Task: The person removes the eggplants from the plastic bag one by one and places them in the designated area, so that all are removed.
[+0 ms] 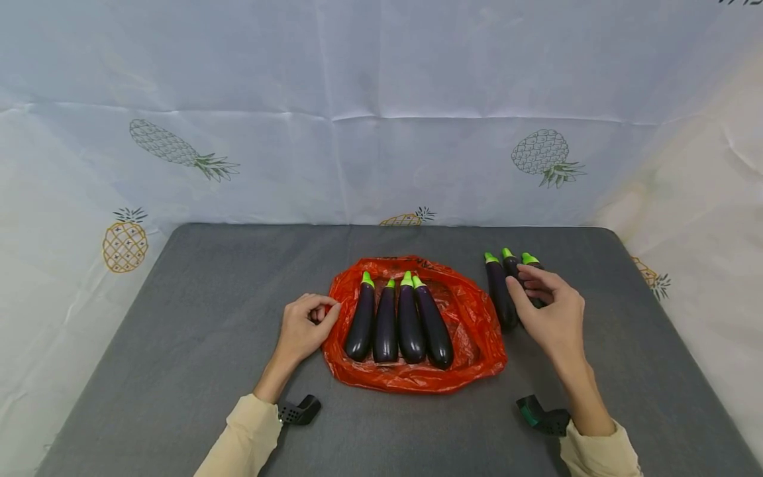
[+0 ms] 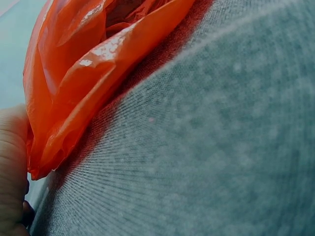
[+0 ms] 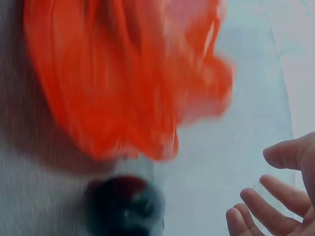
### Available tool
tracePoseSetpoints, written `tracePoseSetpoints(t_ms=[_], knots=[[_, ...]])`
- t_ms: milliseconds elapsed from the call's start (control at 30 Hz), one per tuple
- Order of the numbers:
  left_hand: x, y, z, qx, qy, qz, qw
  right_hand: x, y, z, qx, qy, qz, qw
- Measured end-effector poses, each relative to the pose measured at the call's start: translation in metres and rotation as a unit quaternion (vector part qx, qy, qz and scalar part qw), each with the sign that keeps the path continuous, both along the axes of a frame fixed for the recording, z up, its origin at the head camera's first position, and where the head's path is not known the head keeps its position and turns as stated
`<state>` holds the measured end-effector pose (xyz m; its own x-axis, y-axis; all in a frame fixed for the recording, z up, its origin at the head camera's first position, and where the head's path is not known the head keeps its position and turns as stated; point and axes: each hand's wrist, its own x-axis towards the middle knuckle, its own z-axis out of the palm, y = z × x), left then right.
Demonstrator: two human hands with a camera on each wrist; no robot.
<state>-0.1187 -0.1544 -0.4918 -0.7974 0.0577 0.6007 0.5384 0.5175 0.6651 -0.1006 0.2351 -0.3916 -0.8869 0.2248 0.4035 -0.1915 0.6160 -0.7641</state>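
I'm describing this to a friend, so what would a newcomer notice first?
Probably the bright red bag near the grey table's middle, with four eggplants side by side in it. The left hand pinches its left edge; the right hand is over three more eggplants on the right.

Red-orange crumpled plastic bag: thin, glossy film, wrinkled, partly translucent. Within its rim, four elongated dark-purple eggplants: smooth, glossy skin. Under the bag, grey cloth-covered tabletop: matt, fine ribbed texture (sharpest in left-wrist view). Behind the bag, pale pineapple-print sheet: creased, matt.
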Motion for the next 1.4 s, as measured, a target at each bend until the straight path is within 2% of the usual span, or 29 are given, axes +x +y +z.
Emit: tracePoseSetpoints(t_ms=[233,833,1267,1400], knots=[[0.0,0.0,-0.001,-0.005,0.0,-0.001,1.0,0.007,-0.02,-0.001,-0.015,-0.01,0.049,0.9986],[0.001,-0.001,0.001,-0.007,-0.006,0.002,1.0,0.016,-0.053,-0.012,0.012,-0.039,0.114,0.9927],[0.001,-0.002,0.0,-0.007,-0.006,0.002,1.0,0.022,-0.071,-0.018,0.053,-0.108,0.169,0.9782],[0.0,-0.002,-0.001,-0.006,-0.003,0.0,1.0,0.023,-0.075,-0.02,0.066,-0.125,0.172,0.9749]])
